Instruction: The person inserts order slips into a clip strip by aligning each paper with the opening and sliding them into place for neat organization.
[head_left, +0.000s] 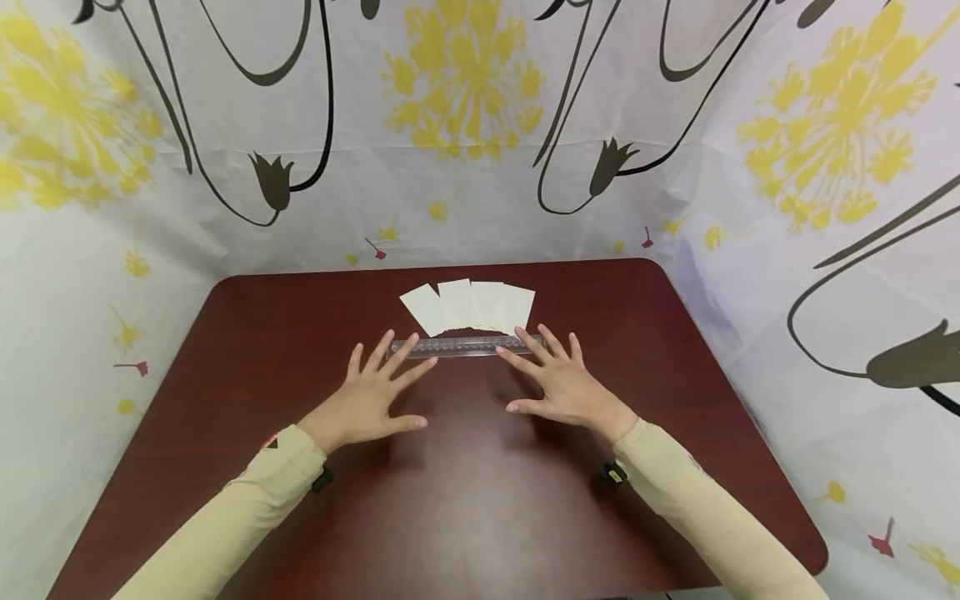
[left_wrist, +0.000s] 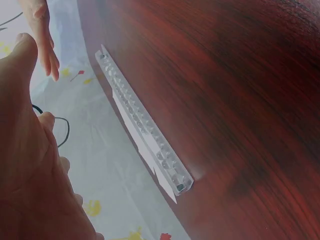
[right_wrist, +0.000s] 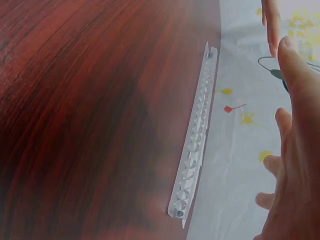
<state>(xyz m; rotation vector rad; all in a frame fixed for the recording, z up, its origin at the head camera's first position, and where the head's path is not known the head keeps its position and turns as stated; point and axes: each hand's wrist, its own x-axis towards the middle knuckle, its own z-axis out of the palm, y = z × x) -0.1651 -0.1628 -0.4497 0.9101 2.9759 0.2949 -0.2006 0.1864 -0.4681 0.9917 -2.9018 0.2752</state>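
A long clear plastic strip point(head_left: 465, 346) with a row of small rounded shapes along it lies crosswise on the dark red table. Right behind it, several white paper cards point(head_left: 454, 304) are spread in a fan, their near edges looking ragged. My left hand point(head_left: 367, 403) hovers with fingers spread, fingertips overlapping the strip's left end in the head view. Likewise spread and holding nothing, my right hand point(head_left: 570, 385) has its fingertips over the strip's right end. Both wrist views show the plastic strip point(left_wrist: 142, 120) beyond the palm, with no finger gripping it.
The wood-grained table point(head_left: 465, 517) has rounded corners. A white cloth point(head_left: 465, 217) printed with yellow and grey flowers hangs behind it and along both sides. Each wrist carries a small dark device under its beige sleeve point(head_left: 247, 492).
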